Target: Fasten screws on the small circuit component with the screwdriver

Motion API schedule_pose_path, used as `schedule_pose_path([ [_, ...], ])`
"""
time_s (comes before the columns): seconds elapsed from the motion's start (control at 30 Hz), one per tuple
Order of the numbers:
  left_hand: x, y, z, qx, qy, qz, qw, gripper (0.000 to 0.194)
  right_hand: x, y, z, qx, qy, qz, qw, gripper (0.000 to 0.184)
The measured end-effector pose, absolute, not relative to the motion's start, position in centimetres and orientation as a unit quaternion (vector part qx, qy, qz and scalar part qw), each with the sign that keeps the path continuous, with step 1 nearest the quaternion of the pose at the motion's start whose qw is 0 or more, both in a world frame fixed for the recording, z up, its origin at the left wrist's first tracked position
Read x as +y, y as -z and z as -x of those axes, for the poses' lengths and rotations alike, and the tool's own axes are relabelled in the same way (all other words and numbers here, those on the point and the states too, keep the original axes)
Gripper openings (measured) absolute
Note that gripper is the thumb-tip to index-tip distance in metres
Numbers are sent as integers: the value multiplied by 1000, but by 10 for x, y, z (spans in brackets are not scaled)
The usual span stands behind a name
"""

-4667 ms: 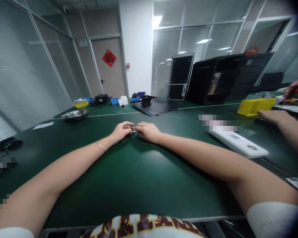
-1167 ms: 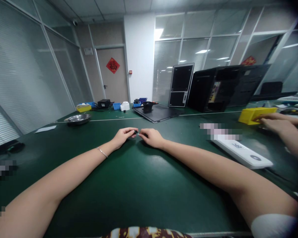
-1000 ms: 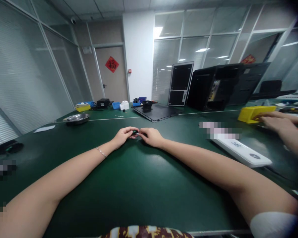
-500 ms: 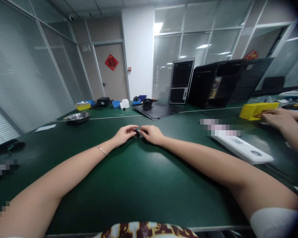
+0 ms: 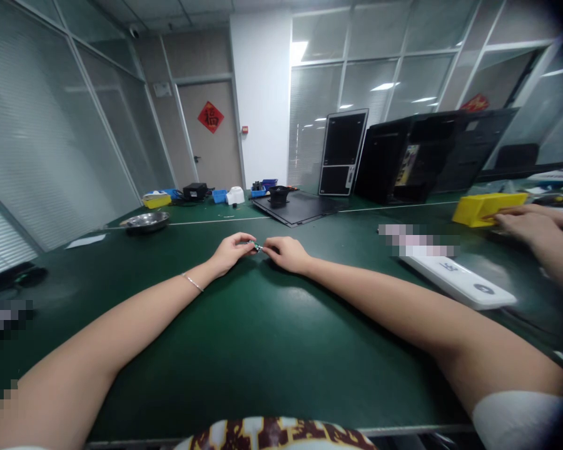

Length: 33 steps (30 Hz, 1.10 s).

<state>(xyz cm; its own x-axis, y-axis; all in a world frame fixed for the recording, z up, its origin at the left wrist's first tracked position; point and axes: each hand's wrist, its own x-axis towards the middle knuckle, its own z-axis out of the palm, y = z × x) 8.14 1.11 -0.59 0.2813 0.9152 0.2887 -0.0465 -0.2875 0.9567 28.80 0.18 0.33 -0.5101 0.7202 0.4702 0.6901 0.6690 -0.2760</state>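
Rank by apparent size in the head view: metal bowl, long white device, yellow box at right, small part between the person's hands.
1. Long white device
2. Yellow box at right
3. Metal bowl
4. Small part, partly covered by the left hand

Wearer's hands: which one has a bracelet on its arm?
The left hand, holding the small green part: a thin silver bracelet circles that arm near the wrist, while the right hand's forearm is bare.

head camera | faces forward, down | table [image 5: 263, 362] close below | left hand [image 5: 231, 253], right hand [image 5: 285, 255] mid-distance | door [image 5: 214, 153] far
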Motion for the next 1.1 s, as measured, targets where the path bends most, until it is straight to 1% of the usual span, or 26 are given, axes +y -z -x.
schedule_pose_path([
  [0.1,9,4,-82,341,-482,-650,478,42,2,-3,-288,-866,-29,411,283,23],
  [0.33,7,3,-81,369,-457,-703,401,36,4,-2,-289,-866,-45,402,295,22],
  [0.47,7,3,-81,363,-460,-694,419,36,5,-2,-291,-869,-57,388,301,21],
  [0.73,7,4,-80,348,-459,-658,486,43,4,-2,-292,-878,-75,362,305,23],
  [0.8,7,4,-81,351,-462,-664,472,43,4,-2,-291,-875,-71,368,306,23],
  [0.9,6,3,-82,368,-467,-687,417,37,4,-3,-291,-870,-64,381,306,22],
  [0.97,5,3,-83,375,-468,-694,398,36,4,-3,-291,-870,-64,382,306,22],
  [1.1,5,3,-84,364,-477,-673,432,40,5,-3,-291,-871,-74,370,314,23],
])
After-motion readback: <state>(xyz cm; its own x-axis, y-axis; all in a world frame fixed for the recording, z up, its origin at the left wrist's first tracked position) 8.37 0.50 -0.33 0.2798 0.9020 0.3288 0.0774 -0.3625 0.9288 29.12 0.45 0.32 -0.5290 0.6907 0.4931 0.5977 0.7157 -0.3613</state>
